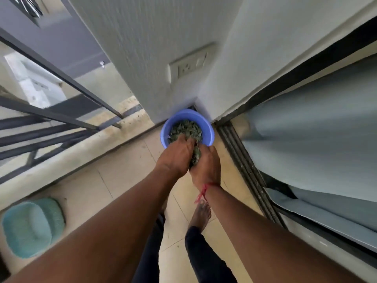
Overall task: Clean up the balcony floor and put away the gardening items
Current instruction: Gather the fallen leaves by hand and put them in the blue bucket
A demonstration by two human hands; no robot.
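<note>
A blue plastic bucket (208,127) stands on the tiled balcony floor in the corner where two walls meet. It holds a heap of dry green leaves (184,128). My left hand (176,155) and my right hand (207,164) are pressed together just over the bucket's near rim, cupping a clump of the same leaves between the palms. A red thread is tied around my right wrist. The near rim of the bucket is hidden behind my hands.
A teal plastic basket (32,227) lies on the floor at the lower left by the low parapet. A metal railing (61,76) runs along the left. A sliding-door track (248,170) and a pale curtain (318,144) are on the right. My bare foot (201,214) stands on the tiles.
</note>
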